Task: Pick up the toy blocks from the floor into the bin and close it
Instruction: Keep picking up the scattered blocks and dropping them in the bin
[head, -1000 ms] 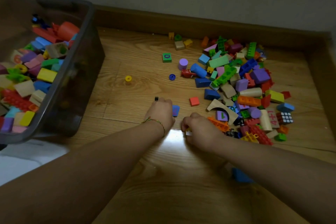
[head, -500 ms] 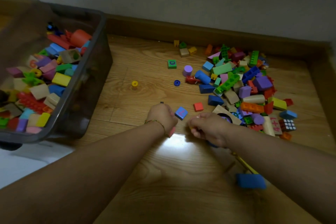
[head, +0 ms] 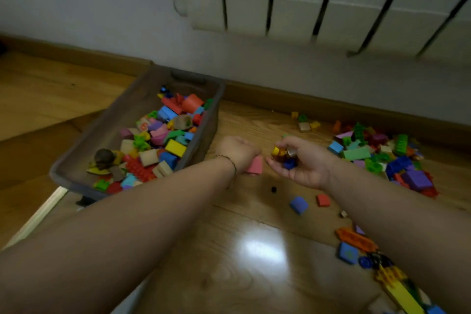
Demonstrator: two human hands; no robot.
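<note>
The left hand (head: 237, 153) is curled into a fist, and its grip is closed on a pink block (head: 255, 166) whose lower end pokes out beneath the fingers. A thin bracelet (head: 230, 163) sits on that wrist. Just beside it, the right hand (head: 304, 164) is turned palm-up and cupped. Its grip is folded round a handful of small blocks (head: 283, 157), yellow, blue and pale ones among them. The cupped palm probably serves to carry several pieces at once without spilling them.

Both hands hang above the floor (head: 254, 250), close to the right wall of the bin (head: 207, 135). The bin stands open against the skirting, below a radiator (head: 331, 2), and is already well filled with coloured pieces. No lid is in view.

Much remains to be gathered. The main pile of blocks (head: 377, 158) lies to the right, well apart from the bin. A blue block (head: 298, 204), a red block (head: 323, 200) and a tiny black piece (head: 274, 189) lie loose between the forearms. More pieces trail along the floor beside the right forearm.

The step in hand looks like carrying both loads leftward over the bin's rim and letting go. The loosely cupped handful seems the likelier to drop something on the way. The task looks roughly half done.
</note>
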